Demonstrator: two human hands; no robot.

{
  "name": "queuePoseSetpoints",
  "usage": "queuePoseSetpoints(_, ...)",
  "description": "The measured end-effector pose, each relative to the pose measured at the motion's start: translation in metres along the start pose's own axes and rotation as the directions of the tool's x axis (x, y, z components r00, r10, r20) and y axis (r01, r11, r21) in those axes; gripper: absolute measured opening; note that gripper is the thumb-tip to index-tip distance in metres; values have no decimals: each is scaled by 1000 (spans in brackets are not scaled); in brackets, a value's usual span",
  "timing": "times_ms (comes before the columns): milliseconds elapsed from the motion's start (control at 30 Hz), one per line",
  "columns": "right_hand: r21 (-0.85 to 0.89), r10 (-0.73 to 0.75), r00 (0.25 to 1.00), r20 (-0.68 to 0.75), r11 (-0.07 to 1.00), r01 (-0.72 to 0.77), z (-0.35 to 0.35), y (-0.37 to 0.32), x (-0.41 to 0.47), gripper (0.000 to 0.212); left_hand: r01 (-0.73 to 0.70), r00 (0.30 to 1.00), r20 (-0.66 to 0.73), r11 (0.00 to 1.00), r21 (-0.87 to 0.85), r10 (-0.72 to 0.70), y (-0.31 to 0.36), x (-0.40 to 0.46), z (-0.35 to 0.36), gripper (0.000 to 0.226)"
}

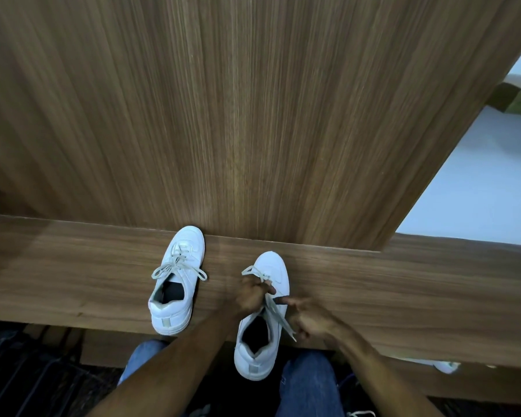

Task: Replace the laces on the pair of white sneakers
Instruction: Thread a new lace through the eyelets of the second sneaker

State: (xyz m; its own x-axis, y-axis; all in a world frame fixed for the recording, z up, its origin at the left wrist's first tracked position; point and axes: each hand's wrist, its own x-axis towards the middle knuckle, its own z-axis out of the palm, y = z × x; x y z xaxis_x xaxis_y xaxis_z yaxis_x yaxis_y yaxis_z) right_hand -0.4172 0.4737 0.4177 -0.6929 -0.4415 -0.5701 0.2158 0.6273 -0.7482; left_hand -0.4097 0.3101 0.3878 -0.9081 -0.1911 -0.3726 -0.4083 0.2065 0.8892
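On the table (pixel 73 281), both hands are pinching the soft, floppy lace (pixel 275 311) of the right shoe (pixel 268 311), left hand (pixel 251 294) fingers closed by the holes, right hand (pixel 309 320) closed near its tip.

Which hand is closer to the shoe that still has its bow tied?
Left. The left hand is on the other shoe's lace, just right of the tied shoe. The right hand is beyond that second shoe, farther away, pulling a lace end.
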Motion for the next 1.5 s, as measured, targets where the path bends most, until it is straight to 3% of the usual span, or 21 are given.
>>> queuePoseSetpoints(67, -59, -27, 997, 72, 998, 31, 9, 0, 4, 59, 40, 999, 22, 999, 7, -40, 3, 1, -1, 27)
queuePoseSetpoints(200, -230, -140, 987, 79, 961, 154, 20, -10, -1, 82, 102, 993, 52, 995, 18, -102, 1, 5, -6, 14)
queuePoseSetpoints(300, -171, -223, 972, 77, 957, 233, 22, -8, 1, 67, 82, 995, 48, 992, 92, -86, 1, 10, -8, 30)
queuePoseSetpoints(400, 23, -189, 982, -25, 982, 190, 25, -4, 11, 31, 50, 996, 72, 988, 149, -61, 1, 11, -9, 29)
queuePoseSetpoints(467, -84, -234, 962, -140, 971, 224, 28, 0, 23, 12, 60, 992, 98, 989, 138, -74, 0, 9, -9, 30)
queuePoseSetpoints(567, -171, -265, 917, -299, 960, 221, 36, 3, 39, 26, 42, 993, 103, 997, 66, -48, 3, 6, -13, 33)
queuePoseSetpoints(667, 11, -208, 912, -355, 974, 227, 43, 1, 46, 41, -136, 986, 124, 963, 231, 109, 8, -7, -27, 23)
queuePoseSetpoints(767, 286, -27, 949, -313, 950, 122, 42, 0, 45, 31, -280, 960, 172, 823, 494, 223, 7, -17, -40, 19)
queuePoseSetpoints(867, 401, 77, 975, -210, 916, 14, 36, -2, 47, 22, -340, 935, 219, 530, 777, 278, 7, -24, -44, 21)
queuePoseSetpoints(1000, 453, 127, 982, -137, 890, -51, 28, -13, 46, 16, -521, 806, 403, 197, 831, 433, 0, -17, -49, 26)
queuePoseSetpoints(1067, 443, 115, 983, -143, 896, -40, 26, -14, 49, 19, -563, 776, 474, 119, 818, 416, -3, -7, -51, 27)
queuePoseSetpoints(1133, 431, 74, 978, -197, 902, 18, 27, -11, 52, 25, -554, 804, 451, 215, 804, 387, -1, 0, -50, 25)
queuePoseSetpoints(1233, 281, -74, 948, -311, 945, 166, 33, -2, 52, 27, -443, 894, 291, 567, 694, 342, 6, 2, -49, 19)
queuePoseSetpoints(1300, 92, -210, 922, -326, 963, 252, 35, 2, 48, 27, -373, 928, 243, 715, 592, 282, 8, 0, -49, 15)
queuePoseSetpoints(1400, -79, -309, 895, -321, 951, 300, 36, 5, 45, 28, -319, 945, 231, 794, 517, 230, 9, -1, -43, 20)
queuePoseSetpoints(1500, 148, -167, 937, -308, 964, 220, 39, 5, 49, 25, -275, 961, 176, 779, 563, 212, 5, -1, -38, 17)
